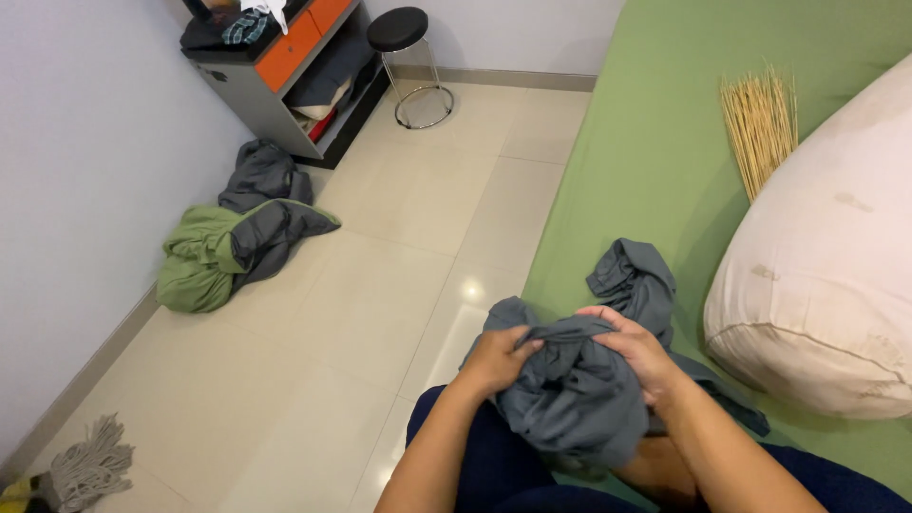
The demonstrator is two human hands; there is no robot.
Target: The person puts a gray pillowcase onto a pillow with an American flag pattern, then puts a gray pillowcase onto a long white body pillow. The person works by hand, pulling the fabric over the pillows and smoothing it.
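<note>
A crumpled grey cloth [579, 389] lies bunched over my lap at the edge of a bed with a green sheet [655, 161]. My left hand [494, 361] grips the cloth's left side with fingers curled into the folds. Closed on a fold at the top right of the bundle is my right hand [638, 350]. Part of the grey cloth [635, 280] trails away onto the sheet behind my hands. My legs in dark blue trousers [480, 465] show beneath.
A large cream pillow [826, 285] sits on the bed at right, with a straw broom [760, 128] behind it. On the tiled floor lie a green and grey pile of clothes [233, 242], a mop head [85, 465], a black stool [404, 57] and a grey-orange cabinet [280, 66].
</note>
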